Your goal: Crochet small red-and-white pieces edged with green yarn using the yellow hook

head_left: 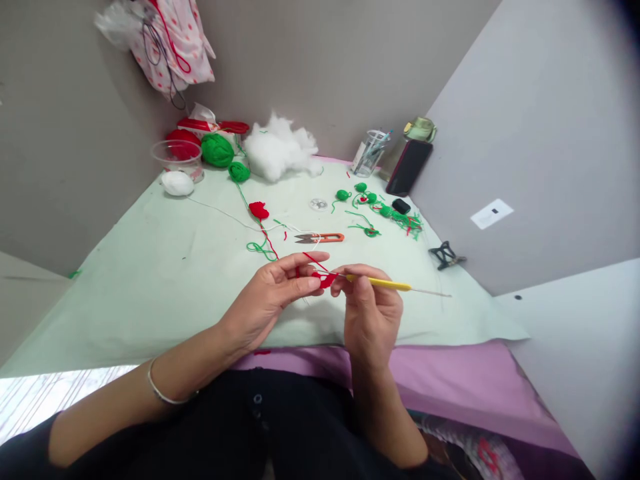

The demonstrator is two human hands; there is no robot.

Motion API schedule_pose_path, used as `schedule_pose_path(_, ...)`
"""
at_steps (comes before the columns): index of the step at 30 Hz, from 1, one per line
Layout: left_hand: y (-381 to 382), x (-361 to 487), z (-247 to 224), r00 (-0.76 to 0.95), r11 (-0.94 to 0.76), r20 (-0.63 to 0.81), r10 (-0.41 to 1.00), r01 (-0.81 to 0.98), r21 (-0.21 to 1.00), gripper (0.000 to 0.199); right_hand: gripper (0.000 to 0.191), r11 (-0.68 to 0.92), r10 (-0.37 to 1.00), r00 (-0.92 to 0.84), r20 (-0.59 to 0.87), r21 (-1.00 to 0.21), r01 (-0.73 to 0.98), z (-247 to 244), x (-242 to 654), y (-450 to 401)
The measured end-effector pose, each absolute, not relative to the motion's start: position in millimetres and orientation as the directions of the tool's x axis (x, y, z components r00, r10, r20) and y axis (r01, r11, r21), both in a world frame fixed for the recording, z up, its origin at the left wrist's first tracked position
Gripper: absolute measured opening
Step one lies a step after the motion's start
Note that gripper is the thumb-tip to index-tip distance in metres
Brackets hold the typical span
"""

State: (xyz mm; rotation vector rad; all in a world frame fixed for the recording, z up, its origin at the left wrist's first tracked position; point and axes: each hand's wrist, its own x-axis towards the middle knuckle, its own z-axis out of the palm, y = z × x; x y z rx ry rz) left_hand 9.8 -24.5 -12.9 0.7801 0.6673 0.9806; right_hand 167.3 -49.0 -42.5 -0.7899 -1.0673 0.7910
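Note:
My left hand (285, 287) pinches a small piece of red crochet (326, 280) between thumb and fingers, with red yarn (315, 261) running over the raised index finger. In my right hand (373, 310) is a crochet hook (383, 283) with a yellow handle, held like a pen. Its left tip meets the red crochet; a thin metal end sticks out to the right. A red yarn strand leads from my left hand up to a small red ball of yarn (259, 211). Orange-handled thread snips (320, 238) lie just beyond my hands.
Green yarn balls (217, 150), a clear tub (177, 160), white yarn (177, 183) and white stuffing (283, 147) stand at the back. Small green crochet pieces (385, 211) and scraps lie right of centre. A phone (410, 167), pen cup (371, 153) and black clip (447, 255) sit on the right.

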Motion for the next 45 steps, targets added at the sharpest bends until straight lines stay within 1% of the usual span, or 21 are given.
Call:
schedule_pose_path(2,-25,10,-12,0.391,0.326,-0.137,0.910,-0.472,0.819,0.033,0.015,0.497,0.854,0.273,0.443,-0.850,-0.173,-41,167,-51)
schedule_pose_path(4,-25,11,-11,0.361,0.291,-0.118,0.925,-0.476,0.830,0.033,0.016,0.511,0.843,0.268,0.466,-0.849,-0.134,-39,166,-53)
schedule_pose_path(6,-25,11,-11,0.328,0.243,-0.090,0.941,-0.466,0.851,0.033,0.016,0.552,0.809,0.275,0.520,-0.832,-0.052,-38,165,-54)
schedule_pose_path(9,-25,10,-12,0.308,0.174,-0.040,0.950,-0.421,0.890,0.034,0.019,0.647,0.713,0.282,0.642,-0.758,0.089,-36,163,-56)
schedule_pose_path(12,-24,8,-14,0.313,0.123,-0.002,0.950,-0.367,0.922,0.034,0.022,0.696,0.646,0.253,0.720,-0.692,0.193,-35,162,-57)
schedule_pose_path(20,-24,5,-5,0.288,0.010,0.061,0.956,-0.240,0.971,0.029,0.028,0.723,0.607,0.155,0.779,-0.623,0.300,-35,165,-60)
schedule_pose_path(25,-25,5,-1,0.277,-0.053,0.100,0.956,-0.171,0.984,0.027,0.029,0.729,0.591,0.112,0.799,-0.589,0.350,-36,167,-59)
schedule_pose_path(28,-26,6,0,0.280,-0.083,0.119,0.952,-0.137,0.987,0.022,0.028,0.723,0.600,0.073,0.797,-0.578,0.378,-36,168,-59)
schedule_pose_path(31,-26,6,1,0.283,-0.110,0.140,0.949,-0.120,0.987,0.022,0.027,0.720,0.601,0.084,0.795,-0.584,0.376,-35,169,-60)
schedule_pose_path(35,-25,3,1,0.327,-0.092,0.124,0.937,-0.111,0.990,0.027,0.025,0.724,0.617,0.160,0.770,-0.636,0.269,-35,169,-60)
schedule_pose_path(37,-24,1,1,0.348,-0.081,0.117,0.930,-0.117,0.990,0.028,0.023,0.721,0.642,0.175,0.747,-0.665,0.195,-35,169,-60)
schedule_pose_path(39,-23,0,0,0.350,-0.080,0.118,0.929,-0.122,0.989,0.027,0.022,0.722,0.651,0.166,0.740,-0.672,0.163,-35,169,-59)
schedule_pose_path(45,-24,2,-1,0.324,-0.108,0.137,0.936,-0.107,0.988,0.025,0.028,0.733,0.626,0.065,0.777,-0.615,0.291,-34,172,-61)
